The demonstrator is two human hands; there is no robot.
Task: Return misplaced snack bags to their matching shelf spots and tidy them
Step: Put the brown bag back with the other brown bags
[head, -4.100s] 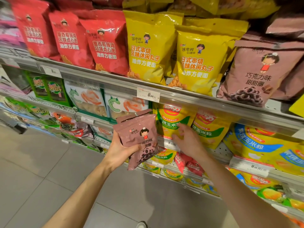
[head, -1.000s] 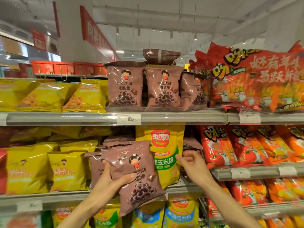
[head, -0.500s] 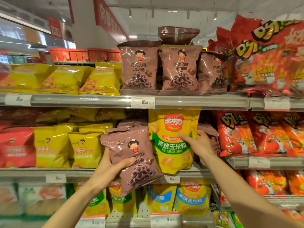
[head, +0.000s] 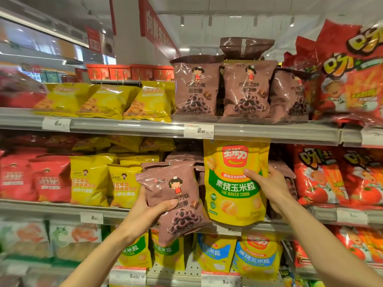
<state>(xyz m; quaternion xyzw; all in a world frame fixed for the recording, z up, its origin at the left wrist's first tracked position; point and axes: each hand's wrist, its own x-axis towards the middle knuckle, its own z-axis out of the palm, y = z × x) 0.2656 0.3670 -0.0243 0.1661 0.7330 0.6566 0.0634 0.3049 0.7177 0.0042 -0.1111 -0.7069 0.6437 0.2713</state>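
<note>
The left hand [head: 145,214] grips the brown bag [head: 176,201] by its side; the right hand [head: 269,187] clasps the yellow corn bag [head: 232,183] — both look light, puffy, crushable.

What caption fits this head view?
Left hand holds a brown chocolate-ring bag while right hand grips a yellow baked corn bag among matching brown bags.

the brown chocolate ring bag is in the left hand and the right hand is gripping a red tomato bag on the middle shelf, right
Not quite. The head view shows the right hand gripping the yellow baked corn bag, not a red tomato bag. The rest holds: the left hand holds the brown chocolate ring bag, and the corn bag stands on the middle shelf.
</note>
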